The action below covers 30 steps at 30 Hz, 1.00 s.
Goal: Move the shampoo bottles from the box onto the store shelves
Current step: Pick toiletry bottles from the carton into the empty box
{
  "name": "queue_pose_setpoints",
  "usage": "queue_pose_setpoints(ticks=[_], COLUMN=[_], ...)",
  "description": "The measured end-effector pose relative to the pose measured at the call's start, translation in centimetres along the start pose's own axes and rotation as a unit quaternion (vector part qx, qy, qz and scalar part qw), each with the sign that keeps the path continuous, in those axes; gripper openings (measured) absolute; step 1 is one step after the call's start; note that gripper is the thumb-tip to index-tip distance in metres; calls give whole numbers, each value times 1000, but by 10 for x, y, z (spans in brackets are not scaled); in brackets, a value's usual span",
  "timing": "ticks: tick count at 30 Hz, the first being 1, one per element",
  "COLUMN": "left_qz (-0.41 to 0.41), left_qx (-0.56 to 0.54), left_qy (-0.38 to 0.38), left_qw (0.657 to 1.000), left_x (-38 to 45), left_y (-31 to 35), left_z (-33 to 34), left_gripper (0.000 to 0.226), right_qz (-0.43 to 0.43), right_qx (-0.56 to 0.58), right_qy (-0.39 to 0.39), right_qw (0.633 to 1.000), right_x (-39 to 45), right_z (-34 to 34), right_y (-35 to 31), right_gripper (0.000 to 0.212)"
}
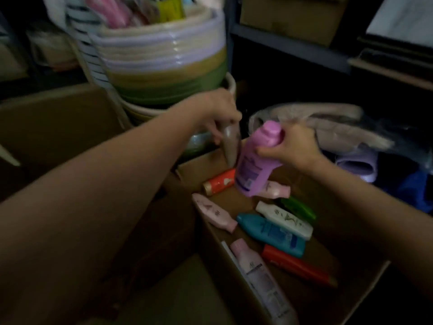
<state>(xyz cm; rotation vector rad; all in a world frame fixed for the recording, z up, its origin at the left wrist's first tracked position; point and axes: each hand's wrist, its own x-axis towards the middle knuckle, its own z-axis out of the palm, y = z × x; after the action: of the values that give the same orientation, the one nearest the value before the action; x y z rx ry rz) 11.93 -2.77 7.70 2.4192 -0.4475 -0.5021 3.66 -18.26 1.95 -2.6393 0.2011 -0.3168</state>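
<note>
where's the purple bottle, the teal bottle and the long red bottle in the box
purple bottle (253,165), head view, on its labelled body, held in the right hand
teal bottle (271,233), head view, on the middle of its body
long red bottle (297,265), head view, midway along its body

Motion-smeared and dim throughout. Label print on the lilac plastic bottle (254,160) unreadable, its shoulder covered by the right hand (289,146). Top of the grey tapered bottle (230,146) buried inside the left hand (221,113). Small pale pink bottle (277,190) half hidden behind the lilac one. Green translucent bottle (300,208) partly tucked behind the white flat bottle (284,219). Tall pink-capped bottle (262,277) cut off at the bottom edge. Contents of the striped woven rope basket (161,64) blurred beyond telling.
</note>
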Motion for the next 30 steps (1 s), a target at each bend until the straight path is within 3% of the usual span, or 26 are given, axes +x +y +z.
queue_pose_setpoints(ticks=[2, 5, 8, 10, 12, 15, 18, 21, 24, 28, 30], left_qz=[34, 78, 83, 35, -13, -103, -180, -214, -227, -215, -185], left_qx=[-31, -60, 24, 142, 236, 268, 220, 221, 222, 272, 273], left_qy=[72, 189, 268, 286, 284, 216, 116, 59, 36, 64, 100], left_qw=[996, 977, 960, 947, 929, 933, 952, 950, 948, 936, 939], left_x=[-31, -80, -113, -127, -140, -145, -139, -127, -115, -110, -105], left_y=[10, 11, -6, -25, -53, -111, -163, -202, -228, -229, -213], left_z=[-53, -122, -166, -178, -177, -161, -139, -117, -102, -106, -113], left_gripper=[11, 18, 7, 26, 30, 27, 23, 28, 19, 16, 16], right_qz=[-30, -89, -166, -214, -255, -298, -328, -330, -383, -501, -493], right_qx=[29, 85, 119, 121, 76, 24, -28, -98, -191, -339, -353], right_qy=[65, 140, 174, 163, 123, 52, -37, -115, -195, -220, -220], right_qw=[997, 982, 963, 956, 956, 953, 944, 932, 883, 765, 764], right_x=[7, 24, 40, 42, 39, 28, 17, 3, -10, -14, -7], right_z=[-39, -74, -80, -70, -46, -3, 47, 91, 120, 138, 136], right_y=[-35, -99, -173, -219, -251, -276, -277, -264, -251, -239, -231], right_gripper=[38, 64, 67, 59, 58, 86, 71, 64, 60, 45, 36])
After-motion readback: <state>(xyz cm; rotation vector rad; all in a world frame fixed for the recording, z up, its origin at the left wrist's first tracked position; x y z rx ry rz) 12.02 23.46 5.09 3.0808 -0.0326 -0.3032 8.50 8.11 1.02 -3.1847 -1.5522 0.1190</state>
